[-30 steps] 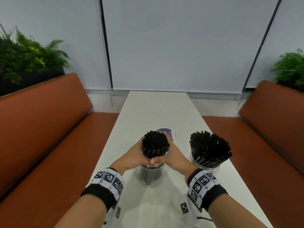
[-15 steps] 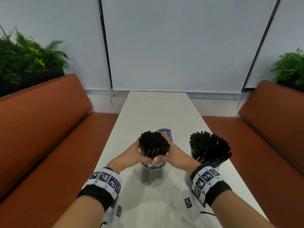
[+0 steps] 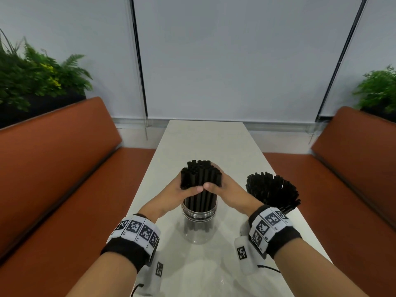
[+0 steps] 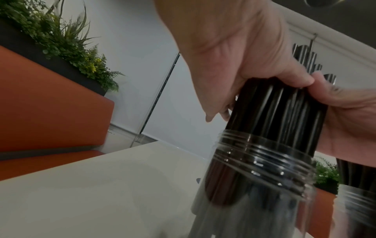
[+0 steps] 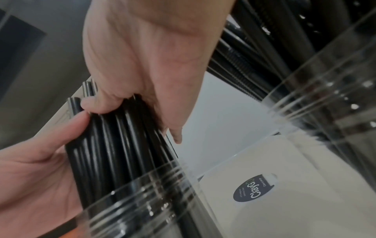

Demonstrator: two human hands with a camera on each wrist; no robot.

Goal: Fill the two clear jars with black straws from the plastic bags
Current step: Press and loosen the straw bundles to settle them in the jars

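Both hands are closed around one bundle of black straws (image 3: pixel 201 181) standing upright in the near clear jar (image 3: pixel 199 224) on the white counter (image 3: pixel 205 142). The left hand (image 3: pixel 175 192) wraps the bundle from its left side, the right hand (image 3: pixel 227 189) from its right side; the two thumb tips meet at the front of the bundle, above the jar's threaded mouth. The left wrist view confirms the left hand's thumb and fingers curled round the straws, with the other hand's thumb touching at the same height. The right wrist view shows the same grip from the opposite side, the right hand's fingers passing behind the bundle.

The lower part of the bundle sits inside the jar; the straw ends show through the clear wall partway down, and whether they reach the bottom cannot be told. The upper part of the bundle rises above both hands, open ends upward.

The second clear jar (image 5: pixel 325 99) stands just to the right of the right wrist, also on the counter. It holds its own black straws (image 3: pixel 271 192), fanned outward at the top, with no hand on them.

A round dark label (image 5: pixel 255 187) lies flat on the counter beyond the jars. Orange upholstered benches (image 3: pixel 53 168) flank the counter on both sides, with green plants (image 3: pixel 36 78) behind them.
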